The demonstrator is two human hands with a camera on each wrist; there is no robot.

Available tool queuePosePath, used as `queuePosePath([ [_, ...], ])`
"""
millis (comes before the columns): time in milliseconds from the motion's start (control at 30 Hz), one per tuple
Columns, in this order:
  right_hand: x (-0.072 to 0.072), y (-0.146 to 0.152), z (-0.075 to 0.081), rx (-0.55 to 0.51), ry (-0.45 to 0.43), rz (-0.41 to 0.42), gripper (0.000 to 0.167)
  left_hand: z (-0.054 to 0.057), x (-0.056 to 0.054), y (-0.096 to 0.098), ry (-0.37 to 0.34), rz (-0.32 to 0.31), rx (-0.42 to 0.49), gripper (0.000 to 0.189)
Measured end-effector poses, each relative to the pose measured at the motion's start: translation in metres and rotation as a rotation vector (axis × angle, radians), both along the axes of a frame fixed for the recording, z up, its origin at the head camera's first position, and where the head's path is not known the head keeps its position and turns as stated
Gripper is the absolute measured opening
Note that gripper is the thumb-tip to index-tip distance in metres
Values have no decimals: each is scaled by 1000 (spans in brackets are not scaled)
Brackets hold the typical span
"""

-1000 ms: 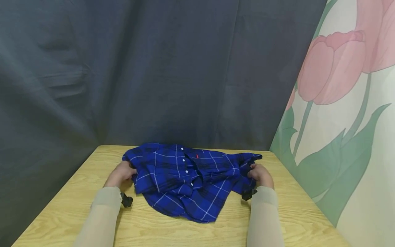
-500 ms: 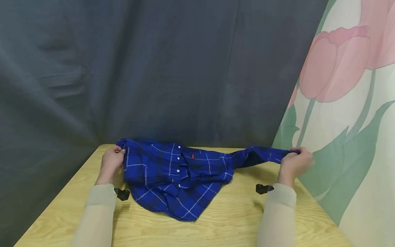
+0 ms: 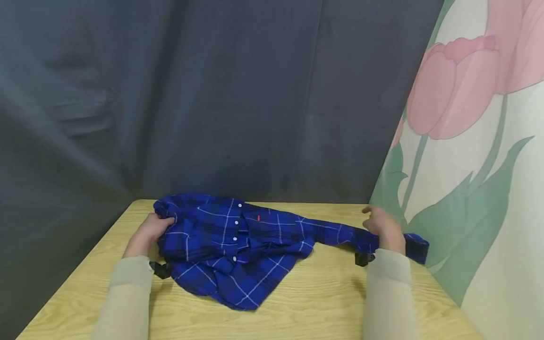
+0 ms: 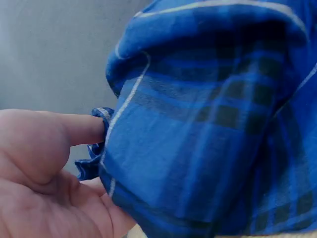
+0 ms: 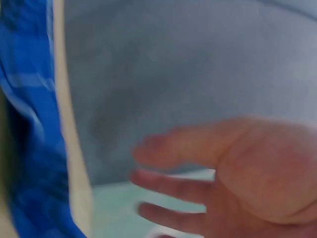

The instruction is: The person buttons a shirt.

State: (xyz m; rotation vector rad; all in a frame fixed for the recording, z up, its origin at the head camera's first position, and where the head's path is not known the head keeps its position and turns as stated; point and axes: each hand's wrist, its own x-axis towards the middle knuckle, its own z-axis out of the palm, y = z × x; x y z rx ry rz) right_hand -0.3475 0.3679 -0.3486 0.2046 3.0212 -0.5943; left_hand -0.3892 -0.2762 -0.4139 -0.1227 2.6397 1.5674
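Observation:
A blue plaid button-up shirt with white buttons and a small red tag lies rumpled on the table, one sleeve stretched out to the right. At its left end my left hand pinches a bunched edge of the cloth; in the left wrist view the thumb of this hand presses against the folded fabric. My right hand is raised over the outstretched sleeve, hiding part of it, and the cuff shows beyond the wrist. In the right wrist view the right hand holds nothing, its fingers loosely extended.
The shirt lies on a light wood table. A dark grey curtain hangs behind the table's far edge and along the left. A wall painted with pink tulips stands close along the right edge.
My right hand drew the right sleeve out to the right, then let it go and rose off it. My left hand shifted a little left, still gripping the cloth; the shirt slid slightly left.

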Motion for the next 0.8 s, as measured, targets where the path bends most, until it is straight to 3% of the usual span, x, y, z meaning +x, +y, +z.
queuePosePath([
  [133, -15, -44, -9, 29, -97, 180, 57, -1, 1, 2, -64, -11, 10, 85],
  [233, -24, -73, -23, 10, -167, 234, 72, -1, 3, 6, -70, -29, -1, 92],
  [367, -34, -105, -41, -52, -180, 309, 87, 0, 2, 18, -92, -113, 10, 98],
  [433, -39, -118, -51, -38, -170, 354, 78, -1, 1, 25, -98, -146, 7, 93],
  [567, -45, -133, -65, 20, -148, 431, 32, 0, -2, 30, -85, -125, 3, 75],
  [667, -48, -128, -65, 68, -120, 418, 17, 1, -3, 27, -58, -58, 25, 62],
  [800, -48, -106, -60, 141, -42, 261, 26, 3, 0, 14, -61, 2, 95, 53],
])
